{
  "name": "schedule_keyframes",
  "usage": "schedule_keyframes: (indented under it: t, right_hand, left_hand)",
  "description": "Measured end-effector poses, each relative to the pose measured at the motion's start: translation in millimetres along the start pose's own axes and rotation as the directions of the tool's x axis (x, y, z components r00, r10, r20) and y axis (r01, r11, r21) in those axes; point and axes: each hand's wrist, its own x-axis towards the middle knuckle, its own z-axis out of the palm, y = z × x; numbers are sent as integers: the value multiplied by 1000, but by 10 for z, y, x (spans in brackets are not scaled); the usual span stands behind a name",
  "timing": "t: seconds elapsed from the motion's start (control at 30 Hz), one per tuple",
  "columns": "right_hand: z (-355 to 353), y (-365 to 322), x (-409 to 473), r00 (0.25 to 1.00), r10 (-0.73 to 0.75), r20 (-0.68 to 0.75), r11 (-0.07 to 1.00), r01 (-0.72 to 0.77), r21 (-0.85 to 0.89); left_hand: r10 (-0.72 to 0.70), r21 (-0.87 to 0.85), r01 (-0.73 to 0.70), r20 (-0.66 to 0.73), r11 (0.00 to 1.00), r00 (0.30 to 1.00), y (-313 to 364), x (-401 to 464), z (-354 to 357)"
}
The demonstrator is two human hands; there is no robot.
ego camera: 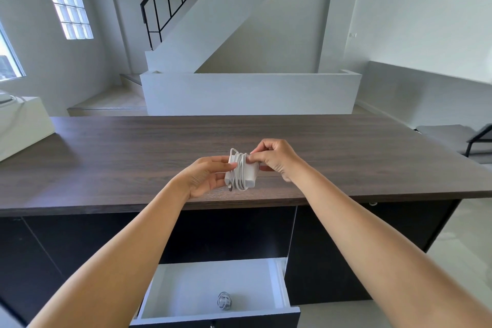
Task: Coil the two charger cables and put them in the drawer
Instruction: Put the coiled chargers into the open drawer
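I hold the second charger (241, 169) above the desk (106, 157), near its front edge. Its white cable is already wound around the adapter block in several loops. My left hand (206, 176) grasps the block from the 9 o'clock side, with the thumb pressing on the loops. My right hand (275, 158) pinches the cable at the 1 o'clock corner of the bundle, fingers curled.

To do this step well, I think I should keep the last turn tight and tuck the loose end under a loop, so it does not spring open.

The first coiled cable (224, 300) lies in the open drawer (282, 287), at 6 o'clock below my arms. Both forearms reach forward, wrists turned inward.
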Motion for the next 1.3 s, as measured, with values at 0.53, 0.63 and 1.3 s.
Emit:
schedule_keyframes:
  t: [0.53,0.63,1.3]
  right_hand:
    - [66,174,52,990,-125,62,957,136,-255]
    - [96,163,41,991,-114,65,968,125,-217]
    - [189,181,130,984,180,-20,916,-160,368]
  left_hand:
    - [-28,0,28,-159,1000,987,-11,21,-69]
    - [-17,-30,13,-152,999,988,0,33,-75]
    - [-11,53,25,-248,998,969,47,74,-80]
